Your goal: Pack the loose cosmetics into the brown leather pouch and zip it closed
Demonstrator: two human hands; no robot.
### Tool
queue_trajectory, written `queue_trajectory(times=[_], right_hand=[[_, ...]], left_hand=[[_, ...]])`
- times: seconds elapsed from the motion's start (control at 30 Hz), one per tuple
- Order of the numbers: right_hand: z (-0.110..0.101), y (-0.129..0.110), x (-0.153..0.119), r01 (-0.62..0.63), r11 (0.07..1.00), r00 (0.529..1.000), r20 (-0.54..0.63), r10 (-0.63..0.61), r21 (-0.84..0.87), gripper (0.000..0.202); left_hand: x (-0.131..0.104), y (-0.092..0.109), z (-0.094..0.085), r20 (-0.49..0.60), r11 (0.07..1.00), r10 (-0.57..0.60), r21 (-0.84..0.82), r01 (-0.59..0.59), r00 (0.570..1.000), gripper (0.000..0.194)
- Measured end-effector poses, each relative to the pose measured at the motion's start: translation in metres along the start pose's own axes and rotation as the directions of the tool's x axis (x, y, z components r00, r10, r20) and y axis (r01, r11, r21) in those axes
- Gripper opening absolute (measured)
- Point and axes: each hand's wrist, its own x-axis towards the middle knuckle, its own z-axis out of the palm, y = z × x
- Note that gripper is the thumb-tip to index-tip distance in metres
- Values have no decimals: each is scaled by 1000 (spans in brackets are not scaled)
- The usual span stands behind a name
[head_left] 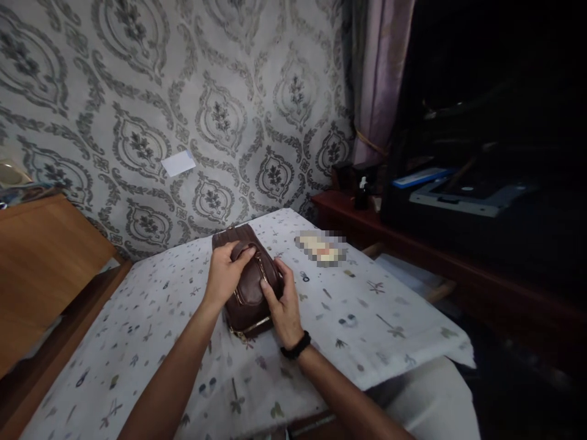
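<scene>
A dark brown leather-look bag with gold zippers lies on the cloth-covered table, between my hands. My left hand is closed on the strap-like handle at the bag's top, thumb laid over it. My right hand grips the bag's right side, its thumb on the upper face beside a zipper and its fingers along the far edge. A black band circles my right wrist. Gold zipper pulls hang at the bag's near left corner.
A printed white cloth covers the table. A blurred-out pale item lies right of the bag. On the left stands a wooden cabinet; on the right, a dark red shelf holds a small bottle. Patterned wallpaper rises behind.
</scene>
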Motion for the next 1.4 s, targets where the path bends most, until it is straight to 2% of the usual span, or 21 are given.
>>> queue_trajectory(times=[0.13, 0.27, 0.53, 0.8, 0.93, 1.07, 1.2, 1.27, 1.33, 1.4], right_hand=[[0, 4, 1, 2, 999, 1000, 7, -2, -40, 55], [2, 7, 1, 24, 998, 1000, -3, -25, -66, 55], [2, 7, -1, 50, 996, 998, 30, -47, -80, 52], [1, 6, 0, 48, 997, 998, 30, -46, -62, 52], [1, 5, 0, 49, 997, 998, 31, -48, -51, 53], [1, 6, 0, 40, 998, 999, 29, -39, -42, 53], [1, 6, 0, 31, 999, 999, 34, -30, -32, 53], [1, 6, 0, 26, 999, 999, 43, -25, -29, 53], [1, 6, -1, 19, 999, 999, 43, -18, -30, 53], [1, 5, -1, 16, 999, 999, 32, -15, -31, 53]], left_hand=[[-1, 0, 5, -7, 988, -68, -137, 67, 998, 24], [-2, -1, 6, -15, 980, -102, -171, 98, 995, 24], [-12, 6, 6, -23, 999, -11, 39, 12, 1000, 28], [-19, 2, 5, -19, 994, 40, 107, -38, 999, 22], [-22, 3, 1, 53, 980, 123, 152, -130, 991, 18], [-25, 5, -4, 144, 946, 226, 205, -252, 964, 14], [-27, 5, -12, 272, 926, 246, 218, -308, 930, 17], [-27, 4, -14, 298, 934, 241, 188, -304, 924, 16], [-25, 4, -14, 250, 954, 217, 149, -259, 943, 16], [-23, 3, -10, 144, 980, 146, 111, -162, 979, 19]])
